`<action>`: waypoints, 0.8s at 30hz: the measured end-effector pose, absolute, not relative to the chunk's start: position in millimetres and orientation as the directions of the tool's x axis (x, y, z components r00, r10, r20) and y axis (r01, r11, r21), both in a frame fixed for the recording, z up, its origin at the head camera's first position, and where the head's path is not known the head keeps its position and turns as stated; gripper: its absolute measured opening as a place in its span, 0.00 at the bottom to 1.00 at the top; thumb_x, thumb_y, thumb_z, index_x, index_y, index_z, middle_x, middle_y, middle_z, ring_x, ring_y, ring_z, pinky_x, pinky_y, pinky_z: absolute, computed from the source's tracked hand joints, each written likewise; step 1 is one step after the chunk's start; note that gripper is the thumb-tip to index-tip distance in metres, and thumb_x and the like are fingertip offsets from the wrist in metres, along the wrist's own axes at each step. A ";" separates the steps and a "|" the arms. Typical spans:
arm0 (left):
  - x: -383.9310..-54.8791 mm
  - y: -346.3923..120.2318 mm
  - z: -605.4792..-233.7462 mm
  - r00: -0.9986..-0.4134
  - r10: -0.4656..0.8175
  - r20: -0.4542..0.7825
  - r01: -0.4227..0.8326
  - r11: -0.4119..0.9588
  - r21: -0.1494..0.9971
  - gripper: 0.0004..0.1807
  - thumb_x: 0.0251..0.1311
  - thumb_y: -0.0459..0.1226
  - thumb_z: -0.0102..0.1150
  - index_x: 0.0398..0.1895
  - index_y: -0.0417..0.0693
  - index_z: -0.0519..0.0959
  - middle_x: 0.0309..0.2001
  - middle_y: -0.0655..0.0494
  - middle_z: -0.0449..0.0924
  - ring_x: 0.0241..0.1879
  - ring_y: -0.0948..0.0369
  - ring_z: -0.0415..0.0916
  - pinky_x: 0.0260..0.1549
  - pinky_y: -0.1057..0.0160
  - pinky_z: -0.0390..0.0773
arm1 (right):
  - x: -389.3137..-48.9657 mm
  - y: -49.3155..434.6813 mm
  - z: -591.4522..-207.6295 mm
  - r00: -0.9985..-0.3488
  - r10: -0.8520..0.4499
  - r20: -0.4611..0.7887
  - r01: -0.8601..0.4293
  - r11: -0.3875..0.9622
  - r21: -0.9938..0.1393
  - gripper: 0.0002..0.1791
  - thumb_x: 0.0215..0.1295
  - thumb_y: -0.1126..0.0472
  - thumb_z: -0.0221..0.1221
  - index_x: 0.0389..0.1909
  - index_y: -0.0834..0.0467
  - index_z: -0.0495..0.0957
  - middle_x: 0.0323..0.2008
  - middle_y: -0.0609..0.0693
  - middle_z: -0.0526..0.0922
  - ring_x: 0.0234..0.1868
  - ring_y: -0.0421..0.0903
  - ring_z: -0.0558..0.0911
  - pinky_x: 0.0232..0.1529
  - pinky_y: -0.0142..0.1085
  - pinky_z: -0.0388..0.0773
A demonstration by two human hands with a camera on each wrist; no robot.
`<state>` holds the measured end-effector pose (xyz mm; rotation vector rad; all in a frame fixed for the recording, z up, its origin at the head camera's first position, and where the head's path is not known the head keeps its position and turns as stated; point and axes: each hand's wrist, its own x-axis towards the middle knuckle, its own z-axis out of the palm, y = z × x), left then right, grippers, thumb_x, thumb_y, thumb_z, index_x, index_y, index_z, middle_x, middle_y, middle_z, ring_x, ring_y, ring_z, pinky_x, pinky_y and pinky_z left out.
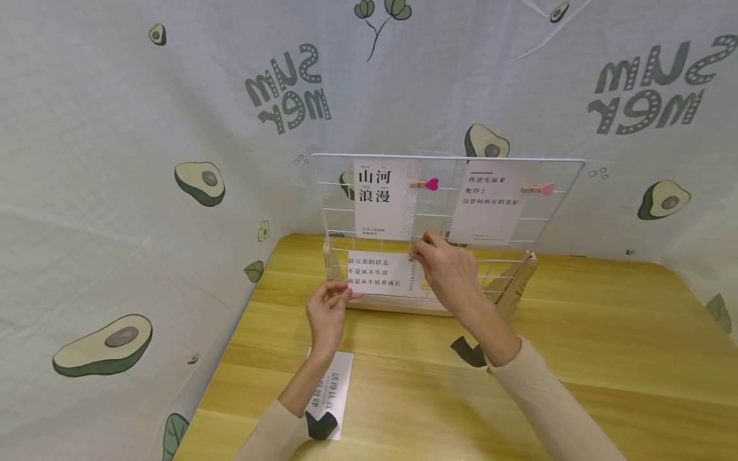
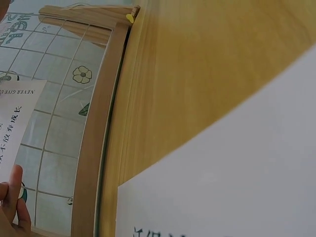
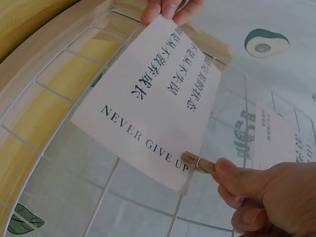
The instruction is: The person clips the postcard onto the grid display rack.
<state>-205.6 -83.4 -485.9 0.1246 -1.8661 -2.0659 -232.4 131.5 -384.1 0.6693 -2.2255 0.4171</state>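
The rack point(image 1: 398, 306) stands beyond me; before its lower wires the card point(image 1: 375, 274) lies long axis crosswise, between my hands. My left grip point(image 1: 327, 317) pinches its lower left corner; my right grip point(image 1: 452, 266) pinches the clip point(image 3: 197, 162) overlapping its upper right corner.

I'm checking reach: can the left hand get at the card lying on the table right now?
Probably, but only after letting go: the left hand pinches the corner of another card at the rack. The loose card lies beneath its forearm, with nothing else visibly blocking it.
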 end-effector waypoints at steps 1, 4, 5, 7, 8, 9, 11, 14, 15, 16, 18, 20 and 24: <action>-205.3 -83.1 -485.8 -0.934 -0.315 0.167 0.199 -0.070 0.978 0.08 0.65 0.21 0.62 0.45 0.30 0.80 0.44 0.38 0.80 0.41 0.42 0.90 0.19 0.78 0.61 | -232.3 131.0 -383.8 -0.574 -0.330 0.749 -0.578 0.812 -0.085 0.04 0.59 0.64 0.72 0.30 0.59 0.86 0.27 0.48 0.77 0.14 0.39 0.55 0.16 0.30 0.50; -204.9 -82.5 -486.7 -0.932 -0.318 0.171 0.200 -0.060 0.978 0.08 0.65 0.22 0.61 0.46 0.30 0.81 0.44 0.37 0.81 0.42 0.42 0.90 0.16 0.77 0.56 | -232.1 129.9 -382.9 -0.576 -0.322 0.751 -0.569 0.818 -0.085 0.04 0.58 0.64 0.72 0.30 0.59 0.87 0.27 0.48 0.78 0.14 0.39 0.54 0.15 0.30 0.51; -204.8 -82.5 -487.1 -0.932 -0.318 0.173 0.201 -0.055 0.978 0.08 0.66 0.22 0.61 0.46 0.30 0.81 0.44 0.36 0.81 0.42 0.42 0.90 0.15 0.77 0.55 | -231.9 129.6 -382.6 -0.577 -0.321 0.751 -0.567 0.819 -0.086 0.03 0.58 0.64 0.72 0.30 0.59 0.87 0.27 0.48 0.78 0.14 0.39 0.54 0.15 0.30 0.51; -204.1 -82.4 -487.6 -0.931 -0.318 0.181 0.205 -0.044 0.978 0.08 0.66 0.23 0.61 0.47 0.31 0.82 0.44 0.35 0.83 0.42 0.42 0.89 0.14 0.77 0.54 | -231.4 129.2 -382.2 -0.582 -0.320 0.747 -0.562 0.822 -0.086 0.03 0.58 0.64 0.72 0.30 0.59 0.87 0.27 0.48 0.78 0.14 0.39 0.54 0.15 0.30 0.50; -203.8 -82.4 -487.8 -0.930 -0.317 0.186 0.208 -0.037 0.977 0.08 0.67 0.23 0.61 0.47 0.31 0.82 0.44 0.35 0.83 0.42 0.42 0.89 0.13 0.77 0.54 | -231.1 129.0 -382.0 -0.587 -0.321 0.743 -0.559 0.825 -0.085 0.03 0.59 0.64 0.72 0.30 0.59 0.87 0.27 0.48 0.78 0.14 0.39 0.54 0.15 0.30 0.50; -203.3 -82.3 -487.7 -0.930 -0.315 0.191 0.211 -0.030 0.977 0.08 0.67 0.23 0.61 0.47 0.32 0.82 0.44 0.34 0.84 0.42 0.41 0.89 0.13 0.76 0.53 | -230.7 128.8 -381.8 -0.593 -0.321 0.738 -0.554 0.828 -0.086 0.03 0.59 0.63 0.71 0.31 0.59 0.88 0.27 0.49 0.78 0.14 0.39 0.54 0.15 0.30 0.51; -202.2 -81.8 -487.8 -0.929 -0.310 0.203 0.219 -0.018 0.976 0.08 0.67 0.23 0.61 0.48 0.33 0.83 0.44 0.34 0.86 0.41 0.40 0.89 0.11 0.76 0.53 | -229.8 128.7 -381.3 -0.610 -0.320 0.725 -0.544 0.835 -0.089 0.03 0.61 0.63 0.70 0.31 0.59 0.88 0.28 0.49 0.79 0.14 0.39 0.55 0.15 0.30 0.51; -200.8 -80.2 -488.8 -0.924 -0.305 0.231 0.241 0.004 0.970 0.10 0.67 0.23 0.61 0.49 0.33 0.83 0.47 0.35 0.85 0.43 0.40 0.89 0.11 0.77 0.55 | -228.5 128.5 -380.5 -0.637 -0.313 0.704 -0.526 0.845 -0.099 0.04 0.61 0.61 0.70 0.32 0.59 0.89 0.28 0.49 0.79 0.14 0.39 0.57 0.16 0.30 0.53; -200.3 -79.7 -489.1 -0.923 -0.302 0.239 0.248 0.008 0.969 0.10 0.67 0.24 0.61 0.50 0.33 0.83 0.47 0.35 0.85 0.45 0.40 0.88 0.11 0.77 0.55 | -228.2 128.5 -380.3 -0.643 -0.310 0.700 -0.522 0.847 -0.104 0.04 0.61 0.61 0.70 0.33 0.59 0.89 0.28 0.49 0.78 0.14 0.39 0.58 0.16 0.31 0.53; -200.1 -79.5 -489.5 -0.922 -0.297 0.248 0.256 0.012 0.966 0.11 0.67 0.24 0.61 0.51 0.33 0.83 0.49 0.35 0.84 0.47 0.41 0.88 0.11 0.77 0.56 | -228.1 128.2 -380.2 -0.647 -0.308 0.698 -0.519 0.848 -0.107 0.05 0.61 0.61 0.71 0.33 0.59 0.89 0.28 0.50 0.78 0.14 0.39 0.58 0.16 0.31 0.53; -198.9 -79.0 -489.3 -0.922 -0.286 0.260 0.262 0.030 0.964 0.12 0.68 0.25 0.61 0.53 0.33 0.83 0.51 0.36 0.82 0.51 0.43 0.87 0.12 0.77 0.57 | -228.1 127.6 -379.9 -0.652 -0.302 0.696 -0.514 0.850 -0.112 0.05 0.60 0.61 0.71 0.33 0.59 0.89 0.28 0.49 0.78 0.14 0.39 0.58 0.16 0.31 0.53; -198.5 -78.7 -489.2 -0.923 -0.275 0.270 0.267 0.049 0.963 0.13 0.68 0.26 0.61 0.55 0.33 0.82 0.53 0.37 0.82 0.52 0.43 0.87 0.14 0.78 0.60 | -228.2 127.1 -379.6 -0.651 -0.299 0.698 -0.511 0.852 -0.112 0.05 0.60 0.61 0.71 0.32 0.59 0.89 0.27 0.49 0.78 0.13 0.39 0.58 0.16 0.31 0.53; -197.5 -77.2 -486.6 -0.926 -0.248 0.283 0.261 0.118 0.958 0.16 0.69 0.27 0.61 0.58 0.34 0.81 0.54 0.39 0.82 0.54 0.45 0.86 0.28 0.79 0.77 | -228.7 126.7 -379.3 -0.644 -0.297 0.705 -0.506 0.857 -0.101 0.05 0.60 0.60 0.71 0.31 0.59 0.89 0.27 0.49 0.79 0.13 0.39 0.57 0.15 0.31 0.52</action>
